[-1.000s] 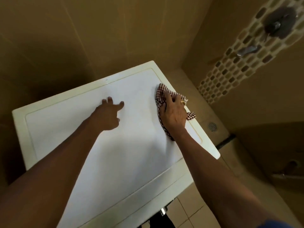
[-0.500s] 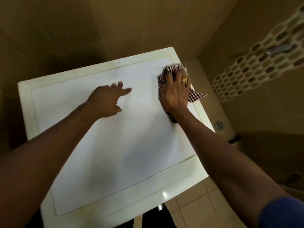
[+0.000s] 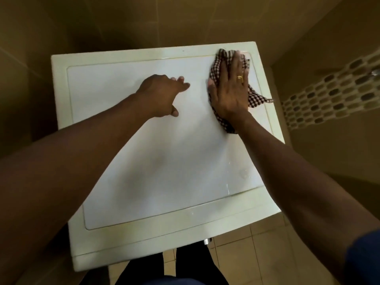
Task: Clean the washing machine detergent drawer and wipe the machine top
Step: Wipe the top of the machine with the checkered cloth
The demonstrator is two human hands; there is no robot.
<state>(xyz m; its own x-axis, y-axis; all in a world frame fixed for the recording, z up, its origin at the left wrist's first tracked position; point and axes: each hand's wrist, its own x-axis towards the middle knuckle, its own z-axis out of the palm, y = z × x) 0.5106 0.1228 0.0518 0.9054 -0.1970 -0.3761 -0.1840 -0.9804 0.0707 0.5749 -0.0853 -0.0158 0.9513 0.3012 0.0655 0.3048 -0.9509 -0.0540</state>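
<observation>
The white washing machine top (image 3: 160,161) fills the middle of the head view, seen from above. A red-and-white checked cloth (image 3: 257,98) lies at its far right corner. My right hand (image 3: 230,89) presses flat on the cloth with straight fingers, a gold ring on one finger. My left hand (image 3: 162,93) rests on the bare top near the far middle, fingers pointing right towards the cloth. The detergent drawer is out of sight.
Brown tiled walls (image 3: 144,21) close in behind and to the left of the machine. A mosaic tile strip (image 3: 333,95) runs along the right wall. Beige floor tiles (image 3: 257,254) and my dark trouser legs (image 3: 185,264) show below the machine's front edge.
My right hand has slid the cloth away from me, up to the far right corner of the top. My left hand stays resting near the far middle.
</observation>
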